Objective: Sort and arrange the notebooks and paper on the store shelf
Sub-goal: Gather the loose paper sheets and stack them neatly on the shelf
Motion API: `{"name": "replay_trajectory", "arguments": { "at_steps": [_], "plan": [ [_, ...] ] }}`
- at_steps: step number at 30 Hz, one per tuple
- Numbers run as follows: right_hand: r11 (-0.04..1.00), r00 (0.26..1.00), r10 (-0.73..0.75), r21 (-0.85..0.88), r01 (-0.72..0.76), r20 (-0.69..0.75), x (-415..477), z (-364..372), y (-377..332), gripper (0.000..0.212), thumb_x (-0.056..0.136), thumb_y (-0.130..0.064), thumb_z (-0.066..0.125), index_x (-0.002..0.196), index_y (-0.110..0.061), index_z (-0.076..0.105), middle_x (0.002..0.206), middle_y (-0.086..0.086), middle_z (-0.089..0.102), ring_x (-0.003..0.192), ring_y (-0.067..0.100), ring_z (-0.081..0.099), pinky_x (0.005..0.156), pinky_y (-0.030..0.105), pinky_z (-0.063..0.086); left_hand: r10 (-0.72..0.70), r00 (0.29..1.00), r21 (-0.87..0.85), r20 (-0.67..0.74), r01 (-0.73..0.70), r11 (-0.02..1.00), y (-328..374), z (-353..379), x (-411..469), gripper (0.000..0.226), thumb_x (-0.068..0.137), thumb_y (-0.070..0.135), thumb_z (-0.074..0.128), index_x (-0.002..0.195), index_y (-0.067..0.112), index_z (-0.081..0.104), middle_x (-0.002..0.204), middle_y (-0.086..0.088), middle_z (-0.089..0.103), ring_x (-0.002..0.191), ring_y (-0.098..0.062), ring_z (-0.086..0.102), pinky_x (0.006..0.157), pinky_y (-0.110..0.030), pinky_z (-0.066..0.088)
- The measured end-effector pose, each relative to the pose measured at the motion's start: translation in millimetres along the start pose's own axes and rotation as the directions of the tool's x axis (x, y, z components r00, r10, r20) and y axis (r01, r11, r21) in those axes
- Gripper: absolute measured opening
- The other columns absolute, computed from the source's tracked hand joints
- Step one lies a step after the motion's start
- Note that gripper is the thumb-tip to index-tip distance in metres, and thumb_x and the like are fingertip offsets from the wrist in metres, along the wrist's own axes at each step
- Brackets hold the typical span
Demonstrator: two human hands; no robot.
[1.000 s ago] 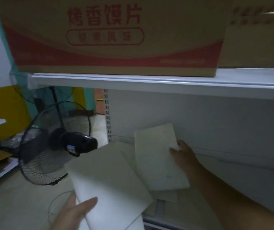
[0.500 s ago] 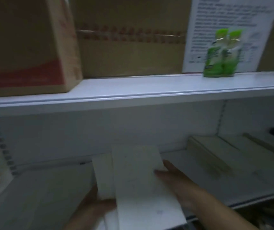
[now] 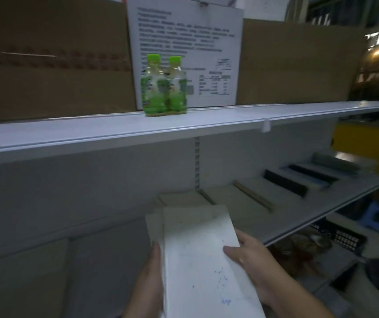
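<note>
Left hand [image 3: 152,276] holds the paper stack [image 3: 197,253] at its left edge; right hand [image 3: 255,269] grips the right edge, thumb on top.

Nothing can be read outright, as every print is blurred. The white carton [image 3: 185,53] on the upper shelf [image 3: 115,131] carries many lines of dark printed characters, a small boxed stamp at its right and a ruled table lower right, all too soft to make out. The two green-capped bottles [image 3: 163,88] in front of it wear green and white labels with unreadable lettering. The brown cardboard box [image 3: 53,65] to the left bears a faded reddish band, illegible. The paper stack [image 3: 202,260] shows blue ink dots and one short blue handwritten scrawl near its lower edge, not decipherable
</note>
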State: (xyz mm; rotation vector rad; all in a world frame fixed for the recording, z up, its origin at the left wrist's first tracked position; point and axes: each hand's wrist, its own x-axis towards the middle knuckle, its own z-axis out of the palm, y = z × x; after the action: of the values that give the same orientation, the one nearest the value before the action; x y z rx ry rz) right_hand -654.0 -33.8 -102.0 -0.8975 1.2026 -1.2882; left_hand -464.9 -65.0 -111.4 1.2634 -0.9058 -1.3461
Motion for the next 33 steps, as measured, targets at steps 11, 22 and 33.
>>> {"name": "replay_trajectory", "arguments": {
  "at_steps": [11, 22, 33],
  "plan": [
    [0.999, 0.999, -0.020, 0.035, 0.019, 0.042, -13.0, -115.3, -22.4, 0.045, 0.094, 0.006, 0.042, 0.119, -0.028, 0.056, 0.102, 0.005, 0.073, 0.090, 0.028, 0.071, 0.063, 0.031, 0.057, -0.153, 0.932, -0.137, 0.327, 0.207, 0.969, -16.3, 127.2, -16.9, 0.038, 0.094, 0.035, 0.049, 0.091, 0.004, 0.071, 0.078, -0.013, 0.075, 0.067, -0.025, 0.071, 0.067, -0.035, 0.054],
    [0.995, 0.978, -0.043, -0.094, 0.024, -0.205, 82.4, -156.0, -70.9, 0.040, 0.090, 0.010, 0.049, 0.115, -0.022, 0.046, 0.084, -0.001, 0.061, 0.068, 0.009, 0.054, 0.043, 0.011, 0.046, -0.094, 0.861, 0.000, 0.501, 0.108, 0.994, -21.0, 198.5, 65.4, 0.075, 0.059, 0.010, 0.071, 0.131, 0.016, 0.051, 0.123, -0.013, 0.064, 0.106, -0.033, 0.064, 0.094, -0.053, 0.050],
    [0.915, 0.993, -0.001, -0.401, -0.046, -0.115, 228.4, -195.4, -57.5, 0.084, 0.065, -0.041, 0.083, 0.135, -0.010, 0.048, 0.135, 0.010, 0.052, 0.109, 0.025, 0.059, 0.093, 0.036, 0.050, -0.195, 0.851, 0.849, 0.487, -0.409, 0.335, 1.2, 248.4, 135.5, 0.127, 0.064, 0.061, 0.076, 0.148, 0.036, -0.016, 0.154, -0.006, -0.029, 0.147, -0.030, 0.001, 0.117, -0.039, 0.019]
  ]
}}
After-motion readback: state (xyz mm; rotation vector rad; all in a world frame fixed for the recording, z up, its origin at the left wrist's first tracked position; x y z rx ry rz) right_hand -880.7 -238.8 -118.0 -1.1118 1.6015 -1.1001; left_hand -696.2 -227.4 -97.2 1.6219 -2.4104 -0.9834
